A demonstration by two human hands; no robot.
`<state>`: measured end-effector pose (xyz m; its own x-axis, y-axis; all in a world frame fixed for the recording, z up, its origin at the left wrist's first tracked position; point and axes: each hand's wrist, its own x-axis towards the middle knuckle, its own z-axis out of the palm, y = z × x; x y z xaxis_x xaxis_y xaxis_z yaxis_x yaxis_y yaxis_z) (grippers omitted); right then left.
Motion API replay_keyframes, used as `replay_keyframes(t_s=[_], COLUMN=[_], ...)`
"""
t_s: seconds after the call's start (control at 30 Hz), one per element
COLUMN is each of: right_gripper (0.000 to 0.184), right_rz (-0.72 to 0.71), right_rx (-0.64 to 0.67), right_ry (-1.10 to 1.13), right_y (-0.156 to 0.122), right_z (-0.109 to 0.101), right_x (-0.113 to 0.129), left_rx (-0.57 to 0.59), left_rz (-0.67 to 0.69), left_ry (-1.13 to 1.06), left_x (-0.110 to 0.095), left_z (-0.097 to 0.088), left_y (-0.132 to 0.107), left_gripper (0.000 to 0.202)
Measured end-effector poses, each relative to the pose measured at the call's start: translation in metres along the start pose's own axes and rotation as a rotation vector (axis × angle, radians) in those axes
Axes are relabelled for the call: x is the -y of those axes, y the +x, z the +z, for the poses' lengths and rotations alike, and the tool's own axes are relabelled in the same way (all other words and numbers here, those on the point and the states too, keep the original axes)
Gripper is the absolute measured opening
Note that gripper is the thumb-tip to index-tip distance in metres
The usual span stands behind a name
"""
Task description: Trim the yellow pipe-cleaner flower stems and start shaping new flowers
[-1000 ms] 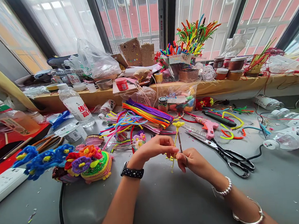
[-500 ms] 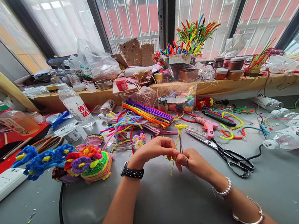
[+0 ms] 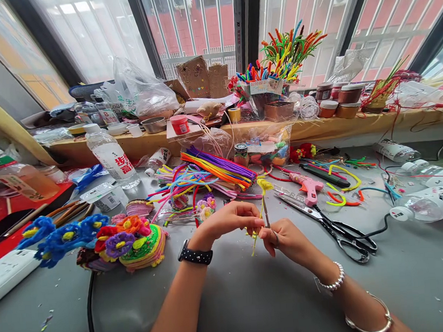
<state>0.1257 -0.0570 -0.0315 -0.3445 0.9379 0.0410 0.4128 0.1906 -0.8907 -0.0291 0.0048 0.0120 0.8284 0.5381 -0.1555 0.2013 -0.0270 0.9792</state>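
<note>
My left hand (image 3: 233, 223) is closed in a pinch on the thin stem of a yellow fuzzy pipe-cleaner flower (image 3: 264, 184). The flower's head stands above the fingertips, and a loose yellow end hangs beneath them. Close beside it, my right hand (image 3: 285, 237) is closed round a slim two-bladed metal tool (image 3: 266, 213) that points up against the flower's underside. Its handle is hidden in the fingers, so I cannot tell whether it is tweezers or small scissors. Both hands nearly touch above the grey table (image 3: 239, 306).
Large black-handled scissors (image 3: 343, 236) and a pink glue gun (image 3: 308, 185) lie to the right. Behind the hands is a heap of pipe cleaners (image 3: 219, 167). Finished fuzzy flowers (image 3: 120, 244) sit at left. Plastic bottles (image 3: 432, 199) lie at far right; another bottle (image 3: 113, 158) stands back left.
The yellow flower head has tipped over and shifted slightly left and down. The metal tool's two tips, seen slightly apart before, now look closer together. Both hands stay nearly in place.
</note>
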Motion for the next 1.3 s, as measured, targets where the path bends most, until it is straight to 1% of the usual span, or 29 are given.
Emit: replay_keyframes(t_s=[0.23, 0.53, 0.73, 1.07, 1.3], right_gripper=[0.072, 0.075, 0.074, 0.064, 0.066], right_rz=[-0.041, 0.0, 0.015, 0.054, 0.037], right_rx=[-0.009, 0.01, 0.007, -0.02, -0.007], right_ry=[-0.02, -0.089, -0.089, -0.01, -0.007], right_y=[0.0001, 0.0011, 0.0012, 0.0015, 0.0019], right_z=[-0.0009, -0.0008, -0.001, -0.0006, 0.0002], right_x=[0.0, 0.0022, 0.0014, 0.0002, 0.0], left_rx=[-0.013, -0.01, 0.012, -0.034, -0.015], left_rz=[-0.009, -0.014, -0.011, -0.032, -0.031], left_ry=[-0.003, 0.024, 0.046, 0.034, 0.04], left_x=[0.0005, 0.0019, 0.0049, 0.0056, 0.0056], left_z=[-0.0005, -0.0007, -0.0017, -0.0018, -0.0024], left_y=[0.0003, 0.0, 0.0004, 0.0012, 0.0012], left_gripper=[0.023, 0.023, 0.024, 0.024, 0.021])
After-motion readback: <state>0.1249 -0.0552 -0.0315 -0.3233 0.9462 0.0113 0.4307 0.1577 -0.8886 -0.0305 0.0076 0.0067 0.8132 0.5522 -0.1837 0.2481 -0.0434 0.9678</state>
